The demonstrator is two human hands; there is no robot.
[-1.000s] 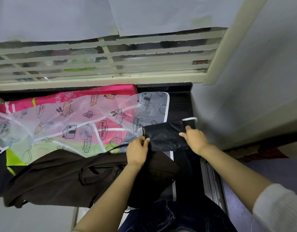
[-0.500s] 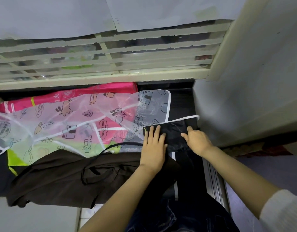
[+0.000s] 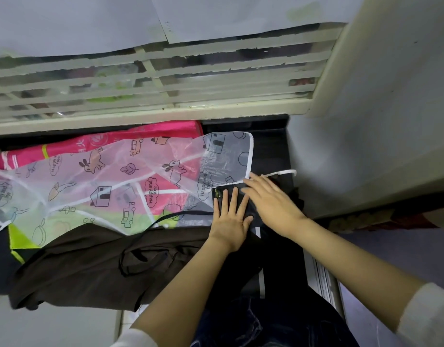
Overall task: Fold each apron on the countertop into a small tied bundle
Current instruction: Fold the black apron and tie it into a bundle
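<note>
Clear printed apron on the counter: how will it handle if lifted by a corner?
Likely floppy: the clear printed apron drapes in creases over the pink apron. Probably light and slippery; it looks like thin glossy film.

"Happy and free" stands in black inside cloud shapes, several times across the translucent apron. Markings on the pink apron beyond it cannot be read.

The black apron, folded to a small flat rectangle, lies at the right end of the bench, just beside the translucent white-edged apron printed with animals and houses, which is spread over a pink apron, with a crumpled brown apron nearest the front edge.
</note>
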